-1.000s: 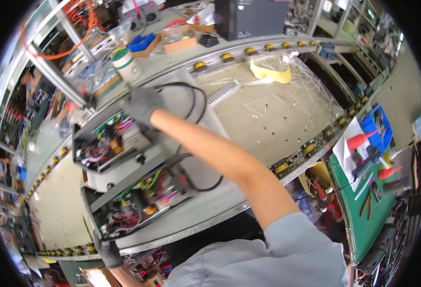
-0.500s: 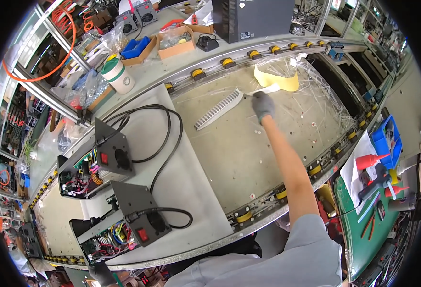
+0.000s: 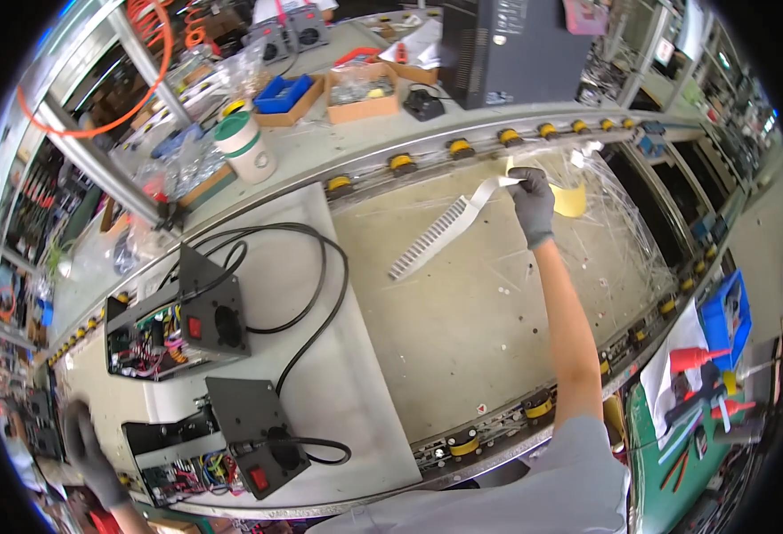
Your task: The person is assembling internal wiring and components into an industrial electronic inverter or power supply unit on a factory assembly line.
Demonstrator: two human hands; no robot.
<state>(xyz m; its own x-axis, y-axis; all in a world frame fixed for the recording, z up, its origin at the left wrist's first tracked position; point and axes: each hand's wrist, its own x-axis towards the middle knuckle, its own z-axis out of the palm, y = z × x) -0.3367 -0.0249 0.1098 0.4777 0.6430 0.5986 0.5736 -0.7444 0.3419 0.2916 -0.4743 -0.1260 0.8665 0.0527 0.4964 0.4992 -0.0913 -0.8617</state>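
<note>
My right hand [image 3: 534, 203], in a grey glove, is closed on the end of a white strip of labels [image 3: 436, 233]. A row of grey bars runs along the strip, which curves up from the worktop to my fingers. A yellow sheet of paper [image 3: 569, 201] lies just behind that hand, partly covered by it. At the lower left, my left hand [image 3: 90, 449], also gloved, is beside an opened device [image 3: 182, 458] with coloured wires. Its fingers are smeared by motion, and whether it holds anything is unclear.
A second opened device [image 3: 173, 334] stands farther back on the grey board [image 3: 369, 445], with black power cables [image 3: 320, 267] looped beside it. Yellow rollers [image 3: 400, 164] line the conveyor's edges. Behind are a cup [image 3: 247, 151] and a dark cabinet [image 3: 525, 62]. Tools lie on a green mat [image 3: 667, 507].
My right hand has closed on the label strip and lifted its far end. My left hand has moved up and leftward from the lower edge. The view has shifted slightly.
</note>
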